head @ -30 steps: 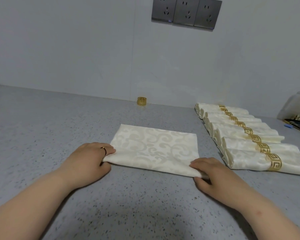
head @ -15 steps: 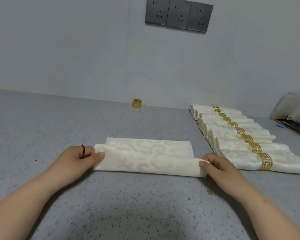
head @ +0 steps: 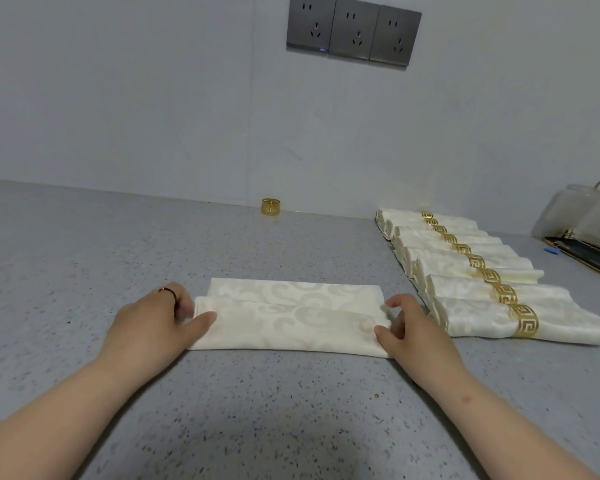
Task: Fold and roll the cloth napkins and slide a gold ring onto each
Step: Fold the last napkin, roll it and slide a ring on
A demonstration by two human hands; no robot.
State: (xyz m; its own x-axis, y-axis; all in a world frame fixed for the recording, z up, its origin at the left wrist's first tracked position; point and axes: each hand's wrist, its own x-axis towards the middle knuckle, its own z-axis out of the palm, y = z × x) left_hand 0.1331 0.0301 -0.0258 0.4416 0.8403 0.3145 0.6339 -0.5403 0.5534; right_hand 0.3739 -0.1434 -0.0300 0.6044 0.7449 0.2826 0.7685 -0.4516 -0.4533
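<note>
Fingers [head: 183, 304] of the left hand [head: 153, 327] were curled against the left end of the cream napkin [head: 291, 323], with the thumb laid across its upper layer, pinching that end. The right hand [head: 418, 336] held the right end the same way: fingers [head: 397, 303] curled at the short edge, thumb pressed on top near the front corner.

The napkin lay on the grey speckled worktop [head: 84, 265] directly ahead of the person, folded into a long band. Its near layer was doubled over toward the wall. A strip of the lower layer showed beyond that fold. The front long edge ran straight, flat on the worktop.

Room for moving: a wide stretch of worktop lay to the left of the napkin and between it and the wall. One loose gold ring [head: 271, 206] stood near the wall line, well apart from the napkin. On the right, a row of finished napkins [head: 465, 268], each banded in gold, lay side by side. The nearest roll's left end was just beside the right hand, so that side was tight. A clear container [head: 582, 216] stood past the row at the far right.
</note>
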